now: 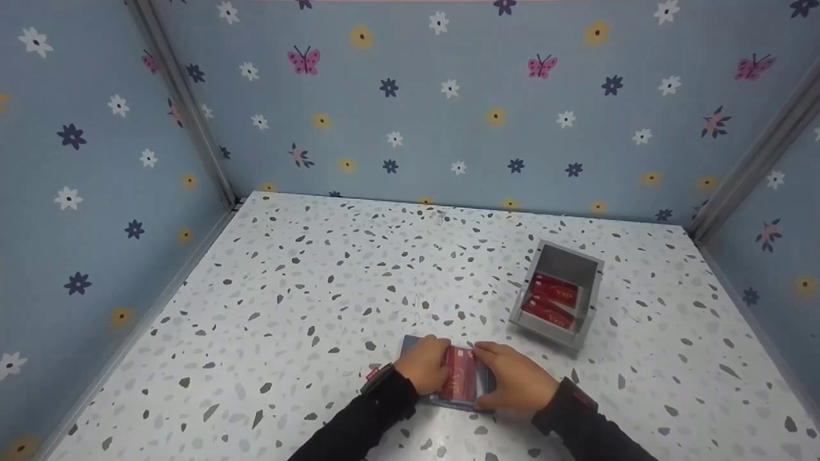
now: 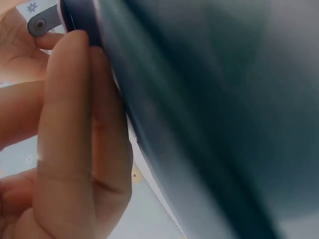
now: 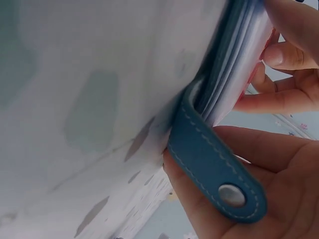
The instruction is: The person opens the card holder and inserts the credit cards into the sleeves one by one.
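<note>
Your left hand (image 1: 424, 363) and right hand (image 1: 516, 379) curl fingers around a blue card holder (image 1: 448, 398) at the tabletop's (image 1: 359, 282) near edge, red card (image 1: 460, 378) on top; keep pages steady, grey box (image 1: 558, 293) of cards nearby.

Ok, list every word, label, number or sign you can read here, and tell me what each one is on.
None can be read with certainty.
Red card held over the blue card holder by the left hand and right hand: pale print, too blurred to read.
Red cards in the grey box: pale print, too small to read.
Snap strap of the holder: no lettering visible.
</note>
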`<state>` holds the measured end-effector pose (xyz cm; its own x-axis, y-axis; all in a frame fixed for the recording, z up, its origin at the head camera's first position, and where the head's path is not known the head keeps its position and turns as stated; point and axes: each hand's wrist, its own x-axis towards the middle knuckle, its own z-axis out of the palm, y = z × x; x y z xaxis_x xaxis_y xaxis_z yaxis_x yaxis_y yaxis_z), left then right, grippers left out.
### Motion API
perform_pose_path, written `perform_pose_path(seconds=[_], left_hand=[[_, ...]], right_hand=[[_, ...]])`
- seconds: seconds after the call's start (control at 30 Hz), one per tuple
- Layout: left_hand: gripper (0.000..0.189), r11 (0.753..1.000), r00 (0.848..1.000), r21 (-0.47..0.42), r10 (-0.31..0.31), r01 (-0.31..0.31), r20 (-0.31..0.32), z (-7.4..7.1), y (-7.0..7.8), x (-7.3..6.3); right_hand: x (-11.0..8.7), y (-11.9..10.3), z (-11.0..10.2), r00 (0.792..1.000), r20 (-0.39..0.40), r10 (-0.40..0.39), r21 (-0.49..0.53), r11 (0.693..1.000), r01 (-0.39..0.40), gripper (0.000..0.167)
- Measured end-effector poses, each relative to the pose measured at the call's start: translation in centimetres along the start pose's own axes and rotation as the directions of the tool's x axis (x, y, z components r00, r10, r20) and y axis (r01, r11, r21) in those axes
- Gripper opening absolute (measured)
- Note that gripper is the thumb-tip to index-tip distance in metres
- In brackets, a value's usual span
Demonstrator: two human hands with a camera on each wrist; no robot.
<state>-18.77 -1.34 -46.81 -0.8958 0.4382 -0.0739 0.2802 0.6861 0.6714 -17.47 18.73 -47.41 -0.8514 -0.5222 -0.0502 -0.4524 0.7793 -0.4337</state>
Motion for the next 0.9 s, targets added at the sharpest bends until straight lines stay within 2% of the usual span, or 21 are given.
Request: perform_pose_path(seconds=[0.13, 0.27, 0.47, 0.63, 0.73, 0.83, 0.9], left_hand=[[0.015, 0.999, 0.999, 0.033, 0.035, -0.035, -0.005, 0.2, 0.2, 0.1], [0.015, 0.995, 0.997, 0.077, 0.070, -0.069, -0.015, 0.4, 0.4, 0.1], [0.042, 0.986, 0.996, 0.142, 0.093, -0.090, -0.014, 0.6, 0.5, -0.1], [0.048, 0.986, 0.996, 0.142, 0.086, -0.083, -0.018, 0.5, 0.7, -0.5], [0.040, 0.985, 0.996, 0.154, 0.085, -0.080, -0.025, 0.4, 0.7, -0.8], [0.028, 0.975, 0.994, 0.207, 0.096, -0.085, -0.044, 0.4, 0.7, -1.1], [0.029, 0.965, 0.994, 0.249, 0.095, -0.078, -0.054, 0.4, 0.5, -1.3]], right_hand=[[0.1, -0.1, 0.0, 1.000, 0.006, 0.011, 0.013, 1.000, -0.012, 0.089], [0.1, -0.2, 0.0, 1.000, 0.008, 0.014, 0.020, 1.000, -0.014, 0.088], [0.2, -0.2, -0.1, 1.000, 0.005, -0.012, 0.008, 1.000, 0.012, 0.086], [0.3, -0.1, -0.1, 1.000, 0.012, -0.016, 0.015, 1.000, 0.016, 0.086], [0.3, 0.0, -0.1, 1.000, 0.013, -0.021, 0.008, 1.000, 0.021, 0.086], [0.2, 0.1, -0.1, 1.000, 0.009, -0.029, -0.015, 0.999, 0.029, 0.086], [0.2, 0.0, -0.1, 1.000, 0.006, -0.027, -0.020, 0.999, 0.027, 0.087]])
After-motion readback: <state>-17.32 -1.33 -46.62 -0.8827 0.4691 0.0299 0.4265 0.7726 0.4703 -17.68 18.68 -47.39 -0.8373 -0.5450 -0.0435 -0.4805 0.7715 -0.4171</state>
